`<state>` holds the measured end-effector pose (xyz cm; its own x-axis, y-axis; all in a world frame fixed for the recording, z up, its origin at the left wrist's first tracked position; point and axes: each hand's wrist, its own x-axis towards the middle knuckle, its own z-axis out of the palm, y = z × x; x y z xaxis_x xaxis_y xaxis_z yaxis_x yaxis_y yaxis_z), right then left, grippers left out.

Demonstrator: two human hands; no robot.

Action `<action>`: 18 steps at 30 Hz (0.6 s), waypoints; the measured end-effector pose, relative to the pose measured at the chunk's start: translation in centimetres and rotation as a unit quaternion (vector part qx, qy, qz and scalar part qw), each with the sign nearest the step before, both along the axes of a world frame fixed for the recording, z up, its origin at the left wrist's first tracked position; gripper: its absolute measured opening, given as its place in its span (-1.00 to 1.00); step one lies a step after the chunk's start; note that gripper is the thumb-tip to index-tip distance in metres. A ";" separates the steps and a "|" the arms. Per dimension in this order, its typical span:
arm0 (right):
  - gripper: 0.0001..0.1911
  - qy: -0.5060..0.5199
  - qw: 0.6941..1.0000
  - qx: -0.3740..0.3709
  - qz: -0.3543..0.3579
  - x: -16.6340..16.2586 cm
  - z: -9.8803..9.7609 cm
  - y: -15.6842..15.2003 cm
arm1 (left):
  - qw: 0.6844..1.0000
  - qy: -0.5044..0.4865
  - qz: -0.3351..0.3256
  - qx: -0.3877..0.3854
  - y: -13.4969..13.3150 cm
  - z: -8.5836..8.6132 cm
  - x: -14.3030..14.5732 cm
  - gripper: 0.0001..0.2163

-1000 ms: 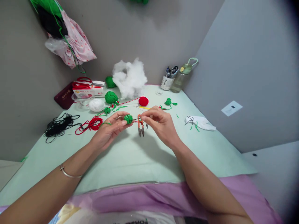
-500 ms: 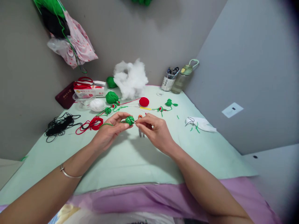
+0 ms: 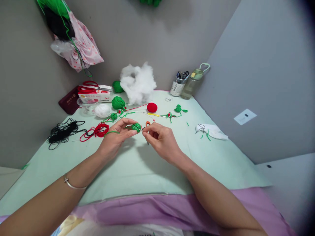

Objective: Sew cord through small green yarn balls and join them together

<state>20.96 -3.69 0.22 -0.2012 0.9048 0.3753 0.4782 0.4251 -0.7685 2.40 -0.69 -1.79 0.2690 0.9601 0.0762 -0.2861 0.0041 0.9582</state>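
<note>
Head view, watching from my end. Left hand [image 3: 114,135] holds a small green ball [image 3: 135,127] between thumb and fingers, up over the mid-width of the desk [image 3: 123,173], clear of the near edge. Right hand [image 3: 159,137] has a narrow grip, fingertips pinched on a slim pale needle [image 3: 141,130] whose end is at the ball's right side; how deep it sits I cannot tell. A dark strand [image 3: 137,127] crosses the ball there. My judgement: this is stitching work, and the left grip matters most. I'd want the ball firm but not squashed, left fingertips off the needle's line, since the point could come out on their side. Right pinch close to the ball, I think, so the needle doesn't bend or wander; push straight, then draw the strand evenly, stopping before the surface puckers. A green strand [image 3: 112,132] lies across the left hand and could snag; I'd hold it aside. Orange-handled snips [image 3: 148,123] show just behind the right fingers, partly hidden; the pulling elbow should swing toward the desk's right edge, away from them.
</note>
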 end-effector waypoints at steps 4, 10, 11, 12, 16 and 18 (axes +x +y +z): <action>-0.90 0.018 1.000 -0.021 -0.009 -0.5 -0.4 0.0 | 1.000 0.002 0.021 -0.004 -0.2 0.0 0.2 -0.72; -0.89 0.074 0.997 -0.021 -0.002 -0.9 -0.9 0.0 | 0.997 -0.055 -0.022 -0.055 -0.2 -0.2 0.0 -0.75; -0.89 0.089 0.996 -0.024 -0.001 -1.0 -0.9 0.0 | 0.996 -0.061 -0.027 -0.057 -0.2 -0.2 0.0 -0.75; -0.88 0.104 0.994 -0.029 -0.001 -1.1 -1.0 0.0 | 0.996 -0.064 -0.029 -0.058 -0.2 -0.3 0.0 -0.76; -0.82 0.150 0.987 -0.056 -0.007 -1.4 -1.1 0.0 | 0.997 -0.058 -0.027 -0.047 -0.3 -0.3 0.1 -0.76; -0.79 0.152 0.986 -0.062 -0.010 -1.4 -1.2 0.3 | 0.998 -0.049 -0.016 -0.036 -0.4 -0.2 0.2 -0.75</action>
